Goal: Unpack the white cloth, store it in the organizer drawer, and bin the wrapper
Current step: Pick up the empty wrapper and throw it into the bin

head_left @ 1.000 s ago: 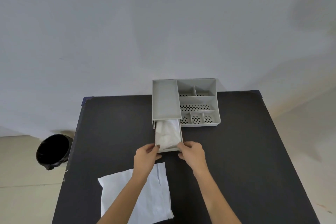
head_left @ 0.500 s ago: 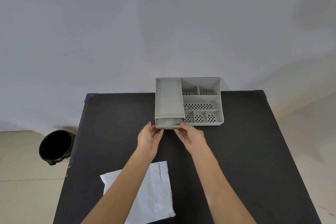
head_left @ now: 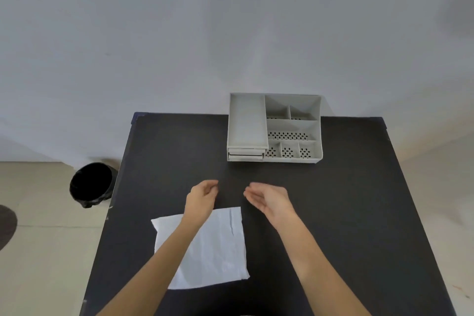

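Observation:
The grey organizer (head_left: 292, 127) stands at the far edge of the black table (head_left: 359, 200). Its drawer (head_left: 245, 155) at the front left is pushed in, and the white cloth inside is hidden. A flat white wrapper (head_left: 218, 246) lies on the table near me, partly under my left forearm. My left hand (head_left: 202, 199) hovers above the wrapper's far edge, fingers loosely curled and empty. My right hand (head_left: 269, 200) hangs beside it, palm turned inward, fingers apart, holding nothing. Both hands are well short of the organizer.
A black bin (head_left: 91, 185) lined with a dark bag stands on the tiled floor left of the table. A plain wall rises behind the organizer. The organizer's open compartments with perforated floors hold nothing visible.
The drawer with the cloth went from pulled out to pushed in under both hands. Both hands have since let go and drawn back toward me.

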